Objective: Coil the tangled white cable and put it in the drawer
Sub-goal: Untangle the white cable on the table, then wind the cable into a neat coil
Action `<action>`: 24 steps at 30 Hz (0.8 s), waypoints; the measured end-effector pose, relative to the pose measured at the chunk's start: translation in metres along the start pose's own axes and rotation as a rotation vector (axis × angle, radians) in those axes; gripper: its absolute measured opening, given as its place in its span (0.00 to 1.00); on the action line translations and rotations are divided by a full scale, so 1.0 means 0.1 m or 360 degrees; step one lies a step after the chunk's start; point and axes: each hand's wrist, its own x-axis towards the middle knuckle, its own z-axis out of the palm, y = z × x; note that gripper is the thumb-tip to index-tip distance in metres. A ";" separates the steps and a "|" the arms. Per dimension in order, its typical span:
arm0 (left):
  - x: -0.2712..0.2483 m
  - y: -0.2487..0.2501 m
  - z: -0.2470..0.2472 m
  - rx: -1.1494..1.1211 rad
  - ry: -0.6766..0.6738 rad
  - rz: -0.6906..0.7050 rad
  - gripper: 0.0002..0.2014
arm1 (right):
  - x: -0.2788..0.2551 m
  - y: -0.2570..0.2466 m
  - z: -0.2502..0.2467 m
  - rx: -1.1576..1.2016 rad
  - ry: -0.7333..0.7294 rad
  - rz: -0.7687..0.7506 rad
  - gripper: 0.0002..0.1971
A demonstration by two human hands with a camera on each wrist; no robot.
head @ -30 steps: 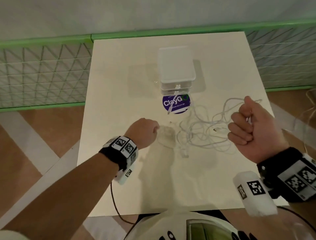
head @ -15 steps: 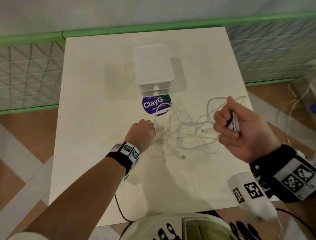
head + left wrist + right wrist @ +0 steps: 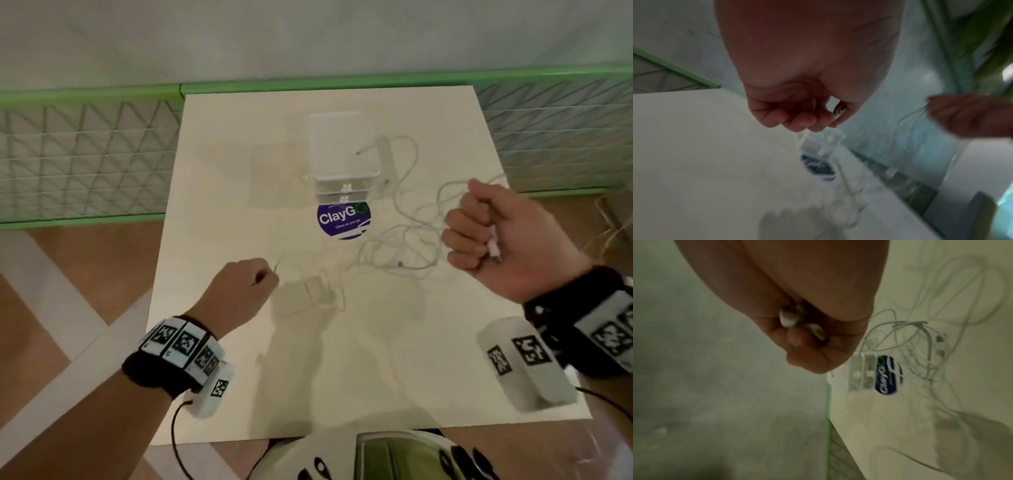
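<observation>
The white cable (image 3: 402, 240) lies in a loose tangle on the bench (image 3: 212, 212), in front and to the right of the small clear drawer unit (image 3: 344, 150), with one loop reaching back beside the unit. Its thin strands blur into the pale surface, so no long axis can be made out. The right hand (image 3: 493, 236) is fisted round gathered strands and white plugs; the left hand (image 3: 245, 287) pinches a strand end, its fingertips hidden from the head view.

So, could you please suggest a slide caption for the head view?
Both hands, left hand and right hand, grip the tangled white cable before the drawer unit.
</observation>
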 end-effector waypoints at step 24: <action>-0.95 0.64 -0.26 -0.0313 0.0415 0.0928 0.21 | -0.18 0.92 1.21 0.0224 -0.0270 0.0006 0.20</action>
